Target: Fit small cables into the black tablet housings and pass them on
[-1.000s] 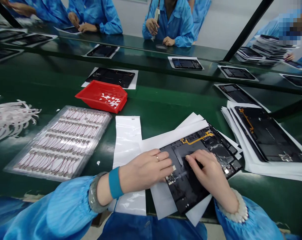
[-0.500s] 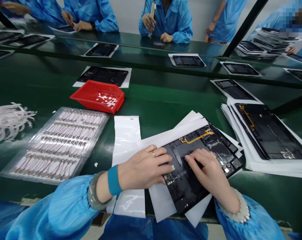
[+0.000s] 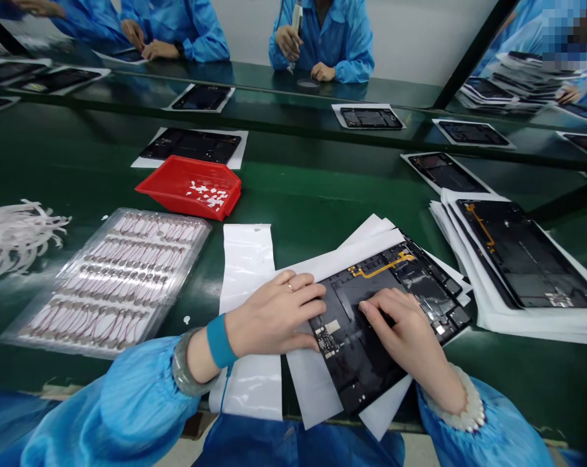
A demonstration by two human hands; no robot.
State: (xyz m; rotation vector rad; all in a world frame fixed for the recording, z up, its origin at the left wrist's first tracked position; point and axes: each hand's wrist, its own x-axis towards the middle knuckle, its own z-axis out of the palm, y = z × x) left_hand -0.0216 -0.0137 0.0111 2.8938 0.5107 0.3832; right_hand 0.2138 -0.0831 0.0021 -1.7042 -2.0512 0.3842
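A black tablet housing (image 3: 371, 363) with an orange flex cable (image 3: 383, 267) lies tilted on white paper sheets in front of me. My left hand (image 3: 286, 311) rests at its left edge, fingers stretched out beside a small circuit board (image 3: 327, 338). Over the middle of the housing, my right hand (image 3: 403, 327) is closed, thumb and forefinger pinched close to the surface. Whatever may be between those fingertips is hidden. A glossy white strip sheet (image 3: 247, 266) lies partly under my left wrist.
Left is a clear tray (image 3: 122, 279) of small round wired parts, with white strips (image 3: 18, 233) beyond it. A red bin (image 3: 191, 185) holds white bits. Stacked housings (image 3: 527, 259) stand right. Papered housings line the far belts; co-workers in blue (image 3: 322, 39) sit opposite.
My left hand has slid slightly left, baring more of the circuit board. My right hand stays put. Housings on the far belt shifted right, those on the nearer one left.
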